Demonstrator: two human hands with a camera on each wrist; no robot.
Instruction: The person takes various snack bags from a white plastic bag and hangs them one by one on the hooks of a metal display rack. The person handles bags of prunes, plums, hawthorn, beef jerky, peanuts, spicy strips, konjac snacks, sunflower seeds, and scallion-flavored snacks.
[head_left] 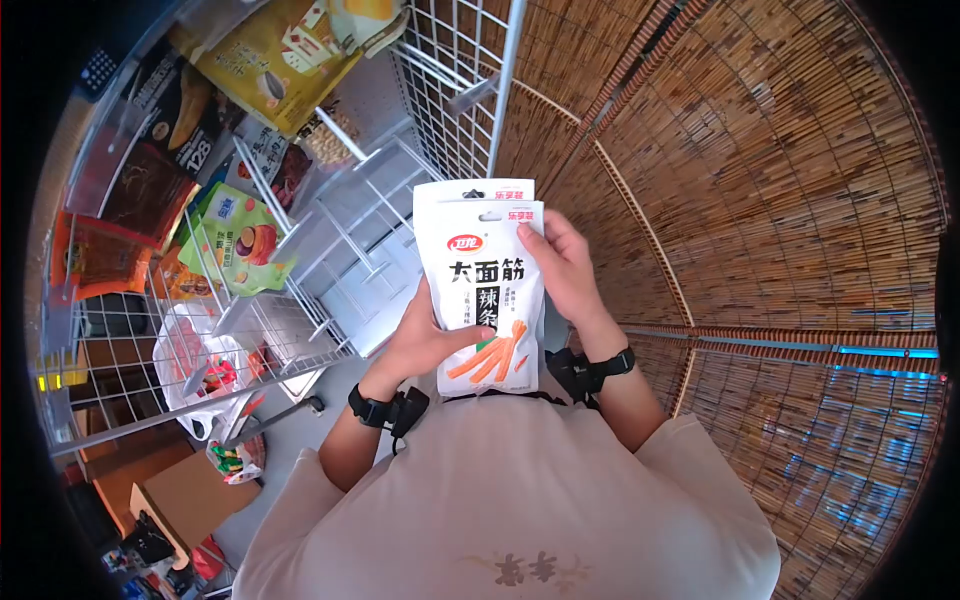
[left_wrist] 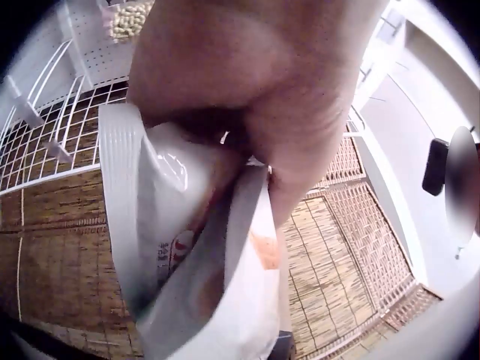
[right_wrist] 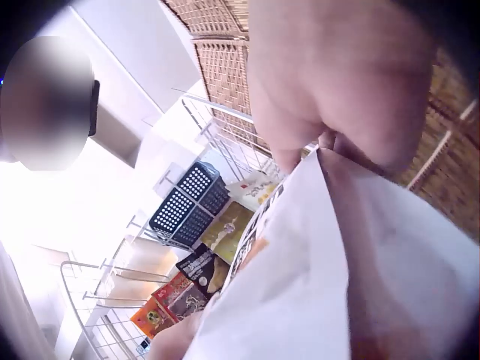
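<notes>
In front of the chest, in the head view, is a white snack pouch (head_left: 450, 300) printed with orange strips and Chinese characters. Another white pouch (head_left: 428, 194) lies directly behind it, its top edge showing above. My left hand (head_left: 422, 335) grips the stack from the lower left, thumb across the front pouch. At the upper right edge my right hand (head_left: 562, 268) holds the pouches, with its thumb on the front near the top corner. In the left wrist view the left hand (left_wrist: 225, 75) reaches over the pouches, and a gap shows between them.
A white wire rack (head_left: 480, 105) stands ahead and to the left. It bears several snack bags, including a yellow bag (head_left: 275, 65) and a green bag (head_left: 235, 235). A white plastic bag (head_left: 200, 360) hangs low at left, above a cardboard box (head_left: 195, 495). A woven reed screen (head_left: 780, 200) borders the right.
</notes>
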